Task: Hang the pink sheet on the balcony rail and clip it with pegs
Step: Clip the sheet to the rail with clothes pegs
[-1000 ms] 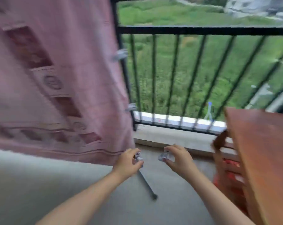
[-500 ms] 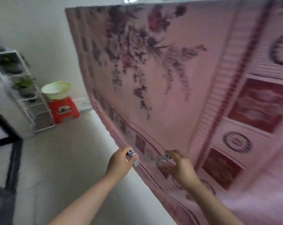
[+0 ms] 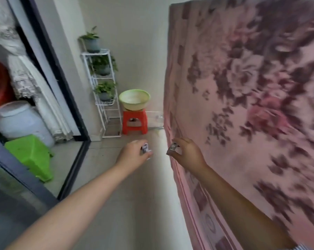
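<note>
The pink sheet point(image 3: 252, 109) hangs down the right side, its flowered face toward the camera. In front of its lower edge the right hand point(image 3: 187, 152) pinches a small peg point(image 3: 172, 149); just beside it the left hand point(image 3: 134, 152) pinches another peg point(image 3: 145, 148). Beyond them a green basin point(image 3: 134, 99) sits on a red stool point(image 3: 134, 121), next to a white plant rack point(image 3: 103, 91).

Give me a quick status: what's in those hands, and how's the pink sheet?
Left hand pinches a peg; right hand pinches another peg. Pink sheet hangs at right, no clipped pegs in view. Nothing between hands and sheet edge.
</note>
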Available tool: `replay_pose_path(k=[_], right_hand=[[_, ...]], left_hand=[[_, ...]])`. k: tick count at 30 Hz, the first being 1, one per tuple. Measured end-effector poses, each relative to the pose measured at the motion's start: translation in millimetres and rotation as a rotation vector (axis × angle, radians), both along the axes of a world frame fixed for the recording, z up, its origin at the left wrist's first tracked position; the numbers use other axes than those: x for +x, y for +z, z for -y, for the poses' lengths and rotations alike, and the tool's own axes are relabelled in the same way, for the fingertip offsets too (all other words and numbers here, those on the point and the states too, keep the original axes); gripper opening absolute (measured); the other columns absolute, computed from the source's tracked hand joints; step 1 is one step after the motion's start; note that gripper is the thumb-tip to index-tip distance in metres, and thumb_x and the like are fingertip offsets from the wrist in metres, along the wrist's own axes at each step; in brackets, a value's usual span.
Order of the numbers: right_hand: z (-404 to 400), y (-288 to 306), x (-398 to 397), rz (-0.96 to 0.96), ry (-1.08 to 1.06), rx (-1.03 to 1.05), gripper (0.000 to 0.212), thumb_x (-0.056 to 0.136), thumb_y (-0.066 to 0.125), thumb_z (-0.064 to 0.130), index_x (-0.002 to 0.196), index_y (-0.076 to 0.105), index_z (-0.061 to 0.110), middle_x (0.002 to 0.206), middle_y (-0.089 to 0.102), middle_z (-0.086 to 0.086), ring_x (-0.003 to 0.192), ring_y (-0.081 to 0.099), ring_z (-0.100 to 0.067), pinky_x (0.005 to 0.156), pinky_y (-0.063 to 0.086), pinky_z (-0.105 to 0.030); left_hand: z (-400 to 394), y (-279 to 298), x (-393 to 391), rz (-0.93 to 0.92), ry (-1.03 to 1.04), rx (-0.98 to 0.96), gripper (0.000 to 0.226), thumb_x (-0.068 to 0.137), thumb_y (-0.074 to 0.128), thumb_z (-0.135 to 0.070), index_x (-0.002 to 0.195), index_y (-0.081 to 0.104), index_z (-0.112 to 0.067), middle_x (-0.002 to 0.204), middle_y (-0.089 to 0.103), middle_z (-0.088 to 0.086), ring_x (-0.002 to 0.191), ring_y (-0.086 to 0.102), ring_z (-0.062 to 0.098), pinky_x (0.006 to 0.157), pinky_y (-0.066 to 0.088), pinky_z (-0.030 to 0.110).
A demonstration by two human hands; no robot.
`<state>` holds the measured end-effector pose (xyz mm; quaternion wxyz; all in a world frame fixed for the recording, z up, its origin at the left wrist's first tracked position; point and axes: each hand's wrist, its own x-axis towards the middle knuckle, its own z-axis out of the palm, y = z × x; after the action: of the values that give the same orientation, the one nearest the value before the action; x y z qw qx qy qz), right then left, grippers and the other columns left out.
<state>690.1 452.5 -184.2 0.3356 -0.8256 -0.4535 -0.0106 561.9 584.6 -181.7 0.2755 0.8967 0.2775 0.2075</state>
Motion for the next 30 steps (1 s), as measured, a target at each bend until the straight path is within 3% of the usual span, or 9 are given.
replay_pose_path(k=[6, 12, 15, 17, 19, 22, 24, 27, 30], right_hand=[[-184.2, 4.5, 98.1, 0.051, 0.065, -0.021, 0.037, 0.075, 0.068, 0.022, 0.107, 0.060, 0.005, 0.101, 0.064, -0.016, 0.097, 0.057, -0.031, 0.080, 0.045, -0.035], [-309.2, 21.4, 216.6, -0.041, -0.026, -0.021, 0.035, 0.075, 0.066, 0.025, 0.106, 0.062, 0.011, 0.104, 0.070, -0.009, 0.098, 0.062, -0.027, 0.078, 0.046, -0.030], [-352.4, 29.9, 271.1, -0.100, -0.129, 0.003, 0.040, 0.076, 0.068, 0.021, 0.114, 0.060, 0.009, 0.108, 0.068, -0.012, 0.099, 0.062, -0.027, 0.076, 0.043, -0.029], [-387.7, 29.1, 315.5, -0.150, -0.172, 0.035, 0.042, 0.075, 0.070, 0.018, 0.115, 0.060, 0.008, 0.111, 0.067, -0.012, 0.101, 0.061, -0.022, 0.071, 0.036, -0.019], [-423.2, 25.1, 361.9, -0.210, -0.181, 0.073, 0.043, 0.072, 0.072, 0.014, 0.113, 0.061, 0.007, 0.111, 0.067, -0.010, 0.100, 0.061, -0.015, 0.070, 0.033, -0.010], [-481.7, 22.3, 440.6, -0.283, -0.193, 0.159, 0.039, 0.070, 0.073, 0.008, 0.108, 0.064, 0.005, 0.105, 0.069, -0.011, 0.099, 0.062, -0.017, 0.081, 0.039, -0.013], [-519.4, 28.4, 488.5, -0.326, -0.196, 0.215, 0.034, 0.070, 0.070, 0.000, 0.104, 0.065, -0.001, 0.100, 0.070, -0.017, 0.093, 0.065, -0.023, 0.082, 0.043, -0.017], [-578.5, 39.8, 561.7, -0.394, -0.207, 0.283, 0.030, 0.071, 0.066, -0.007, 0.101, 0.064, -0.006, 0.099, 0.068, -0.012, 0.085, 0.065, -0.017, 0.069, 0.039, 0.004], [-629.7, 49.1, 619.5, -0.461, -0.245, 0.331, 0.029, 0.074, 0.064, -0.003, 0.102, 0.066, 0.003, 0.093, 0.065, -0.002, 0.078, 0.059, -0.001, 0.062, 0.040, 0.005]], left_hand=[[-176.1, 13.0, 96.7, 0.035, 0.032, 0.003, 0.015, 0.080, 0.063, -0.022, 0.086, 0.061, -0.009, 0.082, 0.059, 0.009, 0.081, 0.056, 0.027, 0.059, 0.032, 0.026], [-324.0, 35.7, 219.6, 0.143, 0.068, -0.218, 0.025, 0.083, 0.062, -0.013, 0.105, 0.060, -0.002, 0.101, 0.068, 0.017, 0.096, 0.062, 0.027, 0.078, 0.042, 0.027], [-378.4, 32.8, 283.5, 0.155, 0.034, -0.326, 0.022, 0.083, 0.062, -0.013, 0.103, 0.061, -0.005, 0.098, 0.068, 0.016, 0.095, 0.064, 0.026, 0.087, 0.050, 0.039], [-418.2, 29.6, 332.9, 0.180, -0.010, -0.406, 0.015, 0.081, 0.064, -0.014, 0.095, 0.061, -0.011, 0.086, 0.065, 0.011, 0.087, 0.062, 0.023, 0.089, 0.050, 0.045], [-456.0, 29.8, 382.8, 0.203, -0.020, -0.432, 0.015, 0.081, 0.063, -0.014, 0.076, 0.055, -0.025, 0.079, 0.059, 0.007, 0.081, 0.056, 0.020, 0.084, 0.049, 0.038], [-516.4, 37.0, 464.8, 0.235, -0.010, -0.463, 0.018, 0.077, 0.061, -0.020, 0.066, 0.050, -0.030, 0.081, 0.055, 0.008, 0.081, 0.051, 0.017, 0.073, 0.039, 0.028], [-556.9, 41.3, 515.1, 0.236, -0.008, -0.489, 0.007, 0.081, 0.056, -0.019, 0.086, 0.061, -0.019, 0.089, 0.058, 0.009, 0.087, 0.052, 0.018, 0.079, 0.039, 0.028], [-617.0, 45.3, 590.3, 0.269, 0.011, -0.525, 0.030, 0.092, 0.041, -0.012, 0.114, 0.055, 0.001, 0.097, 0.063, 0.015, 0.090, 0.062, 0.020, 0.088, 0.049, 0.032], [-665.2, 46.9, 647.1, 0.335, 0.043, -0.697, 0.025, 0.094, 0.027, 0.004, 0.102, 0.050, -0.002, 0.067, 0.051, 0.010, 0.039, 0.058, 0.003, 0.046, 0.051, 0.016]])
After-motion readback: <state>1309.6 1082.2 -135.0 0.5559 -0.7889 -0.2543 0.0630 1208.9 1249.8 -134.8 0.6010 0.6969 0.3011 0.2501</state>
